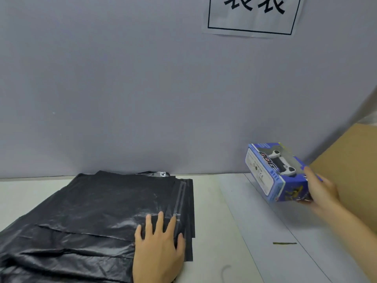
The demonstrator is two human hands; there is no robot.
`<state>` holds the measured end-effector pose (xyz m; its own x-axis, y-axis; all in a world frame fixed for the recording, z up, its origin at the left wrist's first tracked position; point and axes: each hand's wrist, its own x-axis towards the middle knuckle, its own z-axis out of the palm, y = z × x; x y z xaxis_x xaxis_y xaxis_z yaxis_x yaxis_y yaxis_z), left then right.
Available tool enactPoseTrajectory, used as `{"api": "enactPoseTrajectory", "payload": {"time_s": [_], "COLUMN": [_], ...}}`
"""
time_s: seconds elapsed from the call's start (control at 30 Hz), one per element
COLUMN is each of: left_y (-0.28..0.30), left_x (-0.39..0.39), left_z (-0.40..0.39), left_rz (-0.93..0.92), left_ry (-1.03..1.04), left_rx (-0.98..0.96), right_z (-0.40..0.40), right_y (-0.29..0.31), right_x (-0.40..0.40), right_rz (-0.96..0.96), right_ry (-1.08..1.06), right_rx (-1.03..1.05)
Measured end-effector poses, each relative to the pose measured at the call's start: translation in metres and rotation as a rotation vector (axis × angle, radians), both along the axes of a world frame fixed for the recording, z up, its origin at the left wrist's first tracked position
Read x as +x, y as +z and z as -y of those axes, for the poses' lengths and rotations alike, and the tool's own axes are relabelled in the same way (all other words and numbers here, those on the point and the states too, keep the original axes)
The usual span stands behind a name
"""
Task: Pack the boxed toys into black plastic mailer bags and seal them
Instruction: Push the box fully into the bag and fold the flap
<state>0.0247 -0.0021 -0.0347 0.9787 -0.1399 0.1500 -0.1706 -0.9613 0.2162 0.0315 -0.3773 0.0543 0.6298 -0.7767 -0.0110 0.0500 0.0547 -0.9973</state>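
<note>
The grey wall fills the upper part of the frame, with a paper sign at the upper right, and the pale counter runs across the lower part. On the counter at the lower left lies a stack of black mailer bags, flat and a little wrinkled, with the open ends and their seal strips toward the middle of the frame. At the right edge a brown cardboard carton stands. The step in hand seems to be the start of one packing round: a toy is fetched, and a bag is not yet opened. The blue toy box is in the air at the middle right, tilted, above the counter and just beside the carton. The right hand holds it by its near end, with fingers wrapped around the box. The left hand lies flat on the top bag at the lower middle, fingers straight and spread, holding nothing, near the seal strip. I judge the next move calls for lifting the mouth of the top bag with the left fingers, so that the box can slide in end first.
</note>
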Motion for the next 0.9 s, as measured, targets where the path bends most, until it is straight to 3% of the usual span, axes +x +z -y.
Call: {"api": "enactPoseTrajectory", "payload": {"time_s": [0.17,0.37,0.43,0.53,0.63,0.73,0.9], "left_y": [0.001,0.019,0.023,0.030,0.036,0.035,0.034], "left_x": [-0.009,-0.020,-0.020,-0.019,-0.021,-0.024,-0.024], "left_z": [-0.006,-0.019,-0.021,-0.020,-0.019,-0.012,-0.006], "left_rz": [0.038,0.004,-0.006,0.003,-0.187,-0.342,-0.247], "left_ry": [-0.028,-0.172,-0.143,-0.008,-0.042,-0.162,-0.058], "left_rx": [-0.119,-0.354,-0.586,-1.171,-1.489,-1.568,-1.654], "right_z": [-0.085,-0.141,-0.145,-0.142,-0.141,-0.150,-0.161], "right_y": [-0.029,-0.051,-0.051,-0.055,-0.057,-0.057,-0.062], "right_x": [-0.025,-0.038,-0.043,-0.048,-0.052,-0.054,-0.049], "right_rz": [0.075,0.094,0.107,0.109,0.100,0.098,0.207], "right_ry": [0.208,0.440,0.497,0.553,0.601,0.646,0.644], "right_rx": [0.176,0.133,0.080,0.049,0.043,0.045,0.121]}}
